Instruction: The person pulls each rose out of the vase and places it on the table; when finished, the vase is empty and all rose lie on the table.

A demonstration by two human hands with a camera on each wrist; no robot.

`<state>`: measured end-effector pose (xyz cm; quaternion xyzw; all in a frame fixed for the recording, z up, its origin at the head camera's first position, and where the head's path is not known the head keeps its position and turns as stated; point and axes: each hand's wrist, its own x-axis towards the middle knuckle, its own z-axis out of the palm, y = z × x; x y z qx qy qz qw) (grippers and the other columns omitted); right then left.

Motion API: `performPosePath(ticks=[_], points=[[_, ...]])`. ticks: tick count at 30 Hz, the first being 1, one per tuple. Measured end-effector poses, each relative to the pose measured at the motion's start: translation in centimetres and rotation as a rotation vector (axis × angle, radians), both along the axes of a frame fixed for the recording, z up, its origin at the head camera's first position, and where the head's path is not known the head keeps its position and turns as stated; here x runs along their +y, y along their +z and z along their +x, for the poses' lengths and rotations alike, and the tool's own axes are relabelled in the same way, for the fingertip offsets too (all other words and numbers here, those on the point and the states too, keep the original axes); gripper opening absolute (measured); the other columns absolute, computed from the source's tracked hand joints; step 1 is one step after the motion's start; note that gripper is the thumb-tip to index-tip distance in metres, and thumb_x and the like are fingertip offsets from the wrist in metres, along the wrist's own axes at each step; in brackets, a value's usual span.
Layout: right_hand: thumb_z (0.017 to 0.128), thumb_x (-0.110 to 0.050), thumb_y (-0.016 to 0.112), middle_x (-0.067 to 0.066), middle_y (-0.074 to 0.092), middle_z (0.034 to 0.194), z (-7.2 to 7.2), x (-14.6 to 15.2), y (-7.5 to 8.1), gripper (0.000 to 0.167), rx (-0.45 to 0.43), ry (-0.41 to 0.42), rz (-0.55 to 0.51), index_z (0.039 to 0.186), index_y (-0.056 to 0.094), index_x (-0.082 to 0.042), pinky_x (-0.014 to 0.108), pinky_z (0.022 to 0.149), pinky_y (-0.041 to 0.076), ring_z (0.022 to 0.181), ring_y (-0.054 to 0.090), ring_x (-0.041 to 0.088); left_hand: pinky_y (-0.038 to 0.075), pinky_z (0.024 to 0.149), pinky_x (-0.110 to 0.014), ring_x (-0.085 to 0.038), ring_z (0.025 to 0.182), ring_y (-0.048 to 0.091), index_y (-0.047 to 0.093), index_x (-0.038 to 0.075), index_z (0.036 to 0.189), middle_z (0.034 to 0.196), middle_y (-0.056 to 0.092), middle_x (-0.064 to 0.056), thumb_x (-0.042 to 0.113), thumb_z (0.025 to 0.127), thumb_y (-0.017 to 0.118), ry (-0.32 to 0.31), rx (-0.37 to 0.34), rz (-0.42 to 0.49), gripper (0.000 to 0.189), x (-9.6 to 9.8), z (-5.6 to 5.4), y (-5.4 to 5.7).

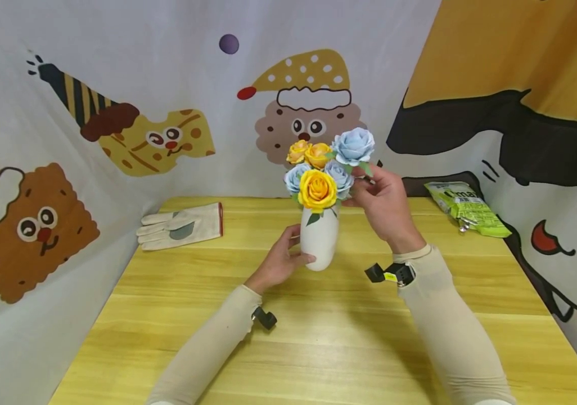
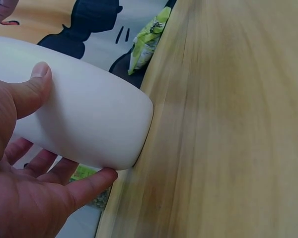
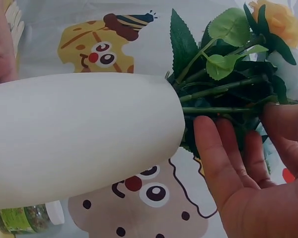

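A white vase (image 1: pixel 320 242) stands on the wooden table with yellow roses (image 1: pixel 317 190) and blue roses (image 1: pixel 296 177) in its mouth. My left hand (image 1: pixel 282 260) grips the vase low on its left side, thumb across the front. In the left wrist view, the fingers of this hand (image 2: pixel 39 198) lie along the vase's other side, near its base. At the upper right, my right hand (image 1: pixel 388 209) pinches the stem of the tallest blue rose (image 1: pixel 354 146), just below the bloom. Green stems (image 3: pixel 223 89) rise from the vase mouth beside these fingers (image 3: pixel 216 153) in the right wrist view.
A pale work glove (image 1: pixel 187 226) lies at the table's back left. On the back right is a green snack bag (image 1: pixel 465 208), a small shiny object (image 1: pixel 464 225) against it. A jar with a green label (image 3: pixel 27 218) shows beyond the vase. Printed cloth (image 1: pixel 167 50) hangs around the table.
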<state>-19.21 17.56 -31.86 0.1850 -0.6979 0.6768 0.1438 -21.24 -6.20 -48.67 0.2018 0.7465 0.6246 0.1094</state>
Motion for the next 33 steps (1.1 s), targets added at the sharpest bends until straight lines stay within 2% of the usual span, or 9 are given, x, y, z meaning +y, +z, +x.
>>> performPosePath(ticks=[8,11,15,19,22,28,33], points=[[0.109,-0.014,0.059,0.006,0.063,0.122,-0.1,0.1,0.4,0.015,0.007,0.036,0.019,0.119,0.065,-0.005,0.031,0.076,0.068,0.099,0.07,0.016,0.056,0.111,-0.046,-0.033,0.146,0.05,0.038,0.016,0.157,0.156,0.046,-0.01,0.014,0.097,0.078,-0.008,0.021,-0.007,0.072,-0.1,-0.2,-0.1],[0.11,-0.017,0.056,0.006,0.064,0.119,-0.2,0.0,0.7,0.014,0.012,0.002,0.027,0.118,0.063,-0.007,0.027,0.071,0.066,0.094,0.067,0.017,0.056,0.111,-0.046,-0.033,0.146,0.05,0.038,0.016,0.157,0.156,0.046,-0.011,0.014,0.097,0.078,-0.016,0.02,-0.004,0.072,-0.2,-0.3,-0.2],[0.111,-0.019,0.052,0.005,0.061,0.109,-0.4,-0.3,1.2,0.013,0.014,-0.067,0.065,0.112,0.058,-0.008,0.02,0.064,0.059,0.083,0.06,0.019,0.056,0.111,-0.046,-0.033,0.147,0.049,0.037,0.015,0.157,0.158,0.045,-0.01,0.016,0.097,0.079,-0.019,0.015,-0.005,0.073,-0.2,-0.3,-0.3],[0.112,-0.022,0.051,0.003,0.057,0.099,-0.5,-0.3,1.8,0.015,0.021,-0.124,0.103,0.112,0.056,-0.008,0.021,0.06,0.055,0.074,0.055,0.023,0.056,0.112,-0.045,-0.033,0.147,0.049,0.037,0.015,0.158,0.159,0.044,-0.01,0.016,0.097,0.079,-0.023,0.015,0.001,0.074,-0.2,-0.2,-0.3],[0.112,-0.025,0.052,0.003,0.056,0.097,-0.6,-0.2,2.2,0.014,0.045,-0.147,0.108,0.114,0.055,-0.011,0.022,0.06,0.055,0.075,0.054,0.024,0.056,0.112,-0.046,-0.034,0.147,0.049,0.037,0.014,0.157,0.159,0.044,-0.01,0.015,0.097,0.079,-0.025,0.018,0.009,0.073,-0.2,-0.3,-0.4],[0.112,-0.024,0.052,0.004,0.059,0.103,-1.1,0.1,3.5,0.01,0.12,-0.155,0.055,0.113,0.056,-0.015,0.022,0.064,0.056,0.086,0.059,0.023,0.056,0.112,-0.046,-0.034,0.147,0.049,0.038,0.015,0.156,0.158,0.044,-0.01,0.016,0.097,0.079,-0.028,0.015,0.016,0.073,-0.3,-0.4,-0.6],[0.11,-0.02,0.055,0.008,0.06,0.1,-1.7,0.3,4.7,0.009,0.155,-0.151,-0.038,0.108,0.057,-0.011,0.021,0.057,0.055,0.083,0.06,0.022,0.056,0.112,-0.047,-0.033,0.147,0.049,0.038,0.015,0.156,0.159,0.045,-0.009,0.015,0.096,0.08,-0.023,0.015,0.013,0.073,-0.3,-0.5,-0.6]])
